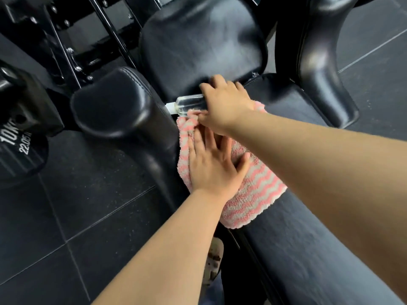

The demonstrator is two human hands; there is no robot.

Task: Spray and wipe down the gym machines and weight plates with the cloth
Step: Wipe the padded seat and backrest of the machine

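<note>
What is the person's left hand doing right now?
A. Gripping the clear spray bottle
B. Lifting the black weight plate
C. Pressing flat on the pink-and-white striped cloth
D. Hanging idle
C: the left hand lies with straight fingers on the pink-and-white striped terry cloth spread over the black padded bench seat.

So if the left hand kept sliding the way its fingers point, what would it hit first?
Most likely the right hand, which grips the spray bottle just beyond the left hand fingertips on the cloth. Depth is hard to judge.
</note>
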